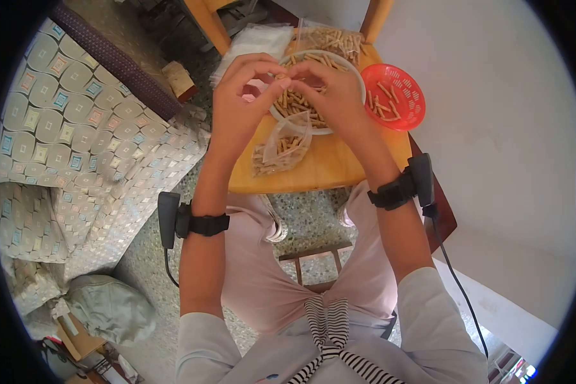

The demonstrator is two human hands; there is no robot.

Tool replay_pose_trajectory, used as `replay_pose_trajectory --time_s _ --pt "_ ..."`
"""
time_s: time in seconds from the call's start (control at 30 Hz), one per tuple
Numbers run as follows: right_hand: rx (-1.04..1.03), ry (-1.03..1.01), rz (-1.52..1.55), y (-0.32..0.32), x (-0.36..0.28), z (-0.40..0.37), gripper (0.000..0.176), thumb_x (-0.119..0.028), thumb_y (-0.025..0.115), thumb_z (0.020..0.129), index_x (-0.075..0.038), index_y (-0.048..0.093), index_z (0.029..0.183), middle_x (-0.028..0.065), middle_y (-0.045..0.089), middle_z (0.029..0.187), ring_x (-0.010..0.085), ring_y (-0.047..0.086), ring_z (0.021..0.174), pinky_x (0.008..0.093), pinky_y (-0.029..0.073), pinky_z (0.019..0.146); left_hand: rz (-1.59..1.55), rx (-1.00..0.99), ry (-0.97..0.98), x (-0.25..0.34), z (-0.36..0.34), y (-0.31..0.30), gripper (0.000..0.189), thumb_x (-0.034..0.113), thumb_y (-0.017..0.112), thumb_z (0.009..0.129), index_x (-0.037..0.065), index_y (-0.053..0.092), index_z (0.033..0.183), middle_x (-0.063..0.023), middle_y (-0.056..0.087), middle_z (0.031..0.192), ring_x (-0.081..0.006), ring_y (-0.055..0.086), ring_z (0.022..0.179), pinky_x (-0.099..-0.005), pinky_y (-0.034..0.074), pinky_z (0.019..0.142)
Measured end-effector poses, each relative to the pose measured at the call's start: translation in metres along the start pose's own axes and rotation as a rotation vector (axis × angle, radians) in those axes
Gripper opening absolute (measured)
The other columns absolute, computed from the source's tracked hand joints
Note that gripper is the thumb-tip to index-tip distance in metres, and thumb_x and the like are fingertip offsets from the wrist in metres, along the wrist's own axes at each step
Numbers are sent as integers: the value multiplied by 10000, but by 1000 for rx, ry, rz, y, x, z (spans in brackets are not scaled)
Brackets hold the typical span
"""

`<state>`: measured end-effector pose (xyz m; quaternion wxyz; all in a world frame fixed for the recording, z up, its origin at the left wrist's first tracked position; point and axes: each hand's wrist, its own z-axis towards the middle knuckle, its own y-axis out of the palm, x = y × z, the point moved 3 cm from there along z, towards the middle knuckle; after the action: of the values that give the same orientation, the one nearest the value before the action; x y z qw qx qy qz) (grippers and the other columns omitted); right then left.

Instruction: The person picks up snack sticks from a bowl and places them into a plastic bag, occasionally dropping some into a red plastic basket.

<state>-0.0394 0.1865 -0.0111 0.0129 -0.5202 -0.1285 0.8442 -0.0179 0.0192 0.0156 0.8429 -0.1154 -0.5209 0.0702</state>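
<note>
My left hand (pixel 242 93) and my right hand (pixel 331 95) meet over the white bowl (pixel 363 96), thumbs and forefingers pinched together at the tips. A small tan bit shows at the fingertips, too hidden to name. Short tan stick-like pieces (pixel 294 102) fill the bowl beneath. In front of it, leaning on the rim, lies an open clear plastic bag (pixel 283 150) with several more of these pieces inside. To the right stands a red plastic basket (pixel 411 96) holding several loose pieces.
Everything stands on a yellow wooden chair seat (pixel 339 169). Behind the bowl are a filled clear bag (pixel 336 41) and a stack of flat plastic bags (pixel 256 41). A cloth-covered piece of furniture (pixel 96 134) is on the left, a white wall (pixel 499 96) on the right.
</note>
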Motion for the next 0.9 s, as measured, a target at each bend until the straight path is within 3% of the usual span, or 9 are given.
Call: replay_pose_trajectory --time_s 0.2,0.27,0.43,0.5,0.63,0.7,0.83,0.9 --pt "-168 -97 38 7 2 -2 217 -192 666 924 -13 675 1045 128 686 854 242 653 756 344 515 723 86 -4 67 2 -1 4 148 85 755 854 39 689 978 -49 619 1196 -86 603 965 -226 479 743" --pt "-205 -56 -75 5 0 -1 231 -190 668 917 -9 675 1060 128 697 896 244 662 780 338 520 745 82 11 62 -1 1 4 145 110 750 864 44 690 979 -46 619 1196 -90 603 981 -231 476 763" --pt "-98 0 22 -6 1 1 216 -166 683 910 -6 688 1056 99 720 941 204 677 835 316 525 781 68 84 -11 -4 2 1 160 172 733 891 52 694 989 -44 621 1194 -115 598 1036 -255 464 833" --pt "-31 5 11 -11 2 4 209 -155 693 904 -5 693 1050 88 727 958 188 680 852 307 525 793 121 47 -115 -6 2 0 185 186 738 886 52 694 1005 -49 616 1203 -133 594 1064 -267 461 860" --pt "6 -52 78 -12 -4 5 179 -145 715 889 -18 711 1016 71 717 945 162 661 845 296 512 773 153 -8 -109 -16 0 3 216 188 743 879 41 689 1027 -58 633 1161 -142 604 1049 -272 464 871" --pt "-33 -88 94 -9 -7 4 175 -147 719 885 -23 715 1009 67 711 938 159 652 834 295 507 764 257 -3 16 -18 0 8 197 175 757 845 64 694 995 -37 672 1072 -158 621 901 -297 475 780" --pt "-45 -203 -4 -1 -9 3 157 -142 724 878 -31 718 989 54 701 921 151 627 808 291 499 746 228 -17 -15 -22 1 13 228 162 759 834 55 689 1022 -44 690 1002 -189 631 858 -315 463 805" --pt "-19 -262 -16 -2 -12 3 154 -140 726 875 -32 719 984 54 701 923 151 625 802 288 500 748 162 -11 -45 -21 2 10 229 163 755 852 42 687 1034 -36 699 948 -144 623 808 -289 477 761"
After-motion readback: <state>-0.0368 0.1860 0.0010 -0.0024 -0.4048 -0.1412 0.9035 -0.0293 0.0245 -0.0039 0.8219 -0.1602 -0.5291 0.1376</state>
